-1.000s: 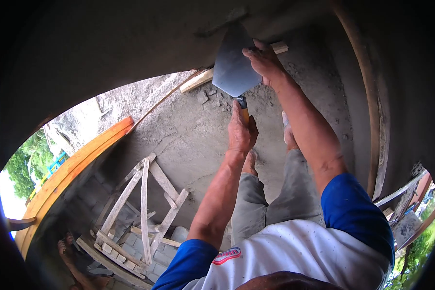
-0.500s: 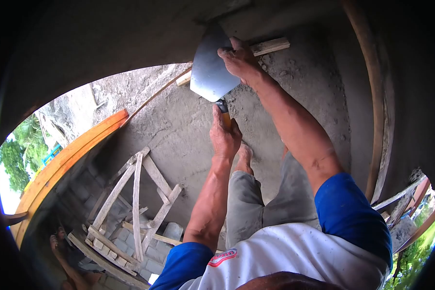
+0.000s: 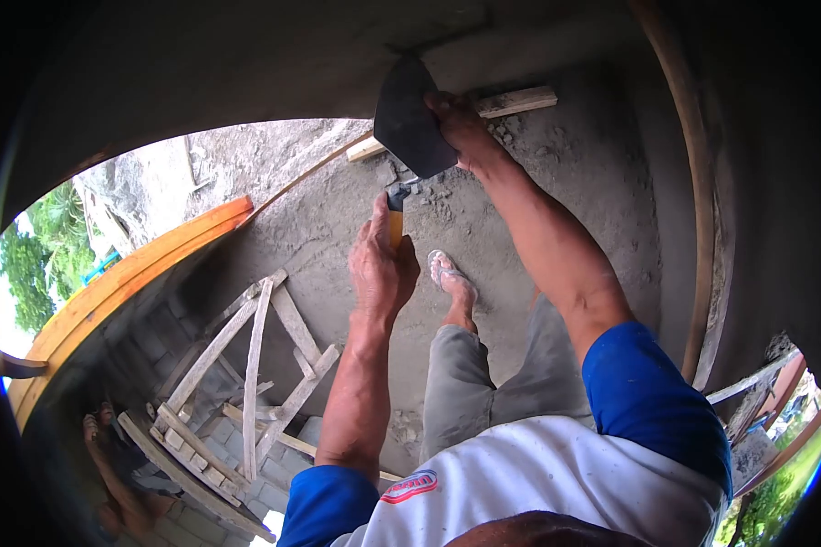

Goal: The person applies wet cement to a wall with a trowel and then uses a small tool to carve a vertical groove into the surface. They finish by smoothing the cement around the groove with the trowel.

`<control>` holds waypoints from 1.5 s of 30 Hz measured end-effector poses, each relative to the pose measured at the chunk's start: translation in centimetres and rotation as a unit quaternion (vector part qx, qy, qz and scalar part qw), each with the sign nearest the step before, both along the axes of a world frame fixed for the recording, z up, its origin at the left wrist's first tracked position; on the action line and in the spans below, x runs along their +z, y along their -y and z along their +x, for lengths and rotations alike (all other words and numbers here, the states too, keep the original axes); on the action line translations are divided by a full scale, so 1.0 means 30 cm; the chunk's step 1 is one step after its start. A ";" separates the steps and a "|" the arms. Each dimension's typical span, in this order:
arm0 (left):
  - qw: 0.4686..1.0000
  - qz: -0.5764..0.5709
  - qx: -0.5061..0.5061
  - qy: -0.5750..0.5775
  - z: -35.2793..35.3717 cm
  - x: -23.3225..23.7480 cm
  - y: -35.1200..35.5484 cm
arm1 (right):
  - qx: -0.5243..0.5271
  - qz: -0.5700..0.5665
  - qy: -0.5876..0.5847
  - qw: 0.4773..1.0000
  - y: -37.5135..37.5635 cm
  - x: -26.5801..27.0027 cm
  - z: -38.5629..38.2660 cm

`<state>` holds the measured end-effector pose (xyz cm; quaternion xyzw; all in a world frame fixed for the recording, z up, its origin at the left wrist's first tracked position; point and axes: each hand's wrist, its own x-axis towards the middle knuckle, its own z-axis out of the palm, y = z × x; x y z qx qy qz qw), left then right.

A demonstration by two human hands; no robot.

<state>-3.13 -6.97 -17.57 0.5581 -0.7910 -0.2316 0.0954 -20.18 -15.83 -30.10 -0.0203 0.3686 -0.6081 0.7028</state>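
My left hand (image 3: 382,273) is wrapped around the yellow and black handle of a trowel (image 3: 409,118). Its broad blade points away from me and looks dark, tilted out of the light. At the blade's right edge, my right hand (image 3: 462,130) grips the metal, with its fingers partly hidden. Beyond the blade rises a smooth grey wall (image 3: 274,68). Under the trowel lies rough grey ground with crumbs of mortar. A wooden batten (image 3: 518,101) lies just past my right hand.
A wooden trestle frame (image 3: 255,365) stands at the left, near an orange beam (image 3: 137,292). At lower left, another person's limb (image 3: 109,469) shows. A long pole (image 3: 698,182) runs up the right side. My sandalled foot (image 3: 449,273) is on the ground below the trowel.
The trowel's blade has turned from bright to dark as it tilted. My left hand and the handle have swung left. More of my foot shows.
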 end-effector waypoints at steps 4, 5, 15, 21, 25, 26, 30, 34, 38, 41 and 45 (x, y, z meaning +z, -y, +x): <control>0.986 0.024 -0.009 0.165 -0.007 0.148 0.049 | 0.002 -0.065 0.051 0.997 0.008 0.013 0.062; 0.983 0.014 -0.024 0.180 0.001 0.162 0.054 | -0.008 -0.096 0.065 0.993 0.010 0.017 0.079; 0.978 -0.043 -0.047 0.201 0.055 0.265 0.042 | -0.023 -0.047 -0.009 0.999 0.023 0.135 0.135; 0.987 -0.012 -0.028 0.159 0.049 0.254 0.033 | -0.053 -0.129 -0.037 0.990 0.005 0.095 0.128; 0.987 0.116 -0.010 0.111 0.071 0.216 -0.059 | -0.018 0.038 -0.063 0.997 -0.171 0.124 0.058; 0.987 0.145 -0.023 0.061 0.097 0.198 -0.112 | -0.031 0.131 -0.083 0.987 -0.249 0.145 0.059; 0.955 0.294 -0.004 0.023 0.208 0.206 -0.366 | 0.084 0.218 -0.221 0.947 -0.613 0.237 0.083; 0.956 0.292 -0.015 -0.021 0.332 0.347 -0.539 | 0.337 0.125 -0.220 0.907 -0.826 0.605 0.049; 0.870 0.479 0.104 -0.053 0.439 0.548 -0.529 | 0.444 0.086 -0.372 0.811 -0.923 0.774 -0.052; 0.882 0.463 0.070 -0.055 0.525 0.593 -0.472 | 0.395 0.080 -0.627 0.667 -0.980 0.661 -0.201; 0.892 0.427 0.094 -0.113 0.596 0.581 -0.432 | 0.319 0.334 -0.501 0.732 -1.088 0.502 -0.424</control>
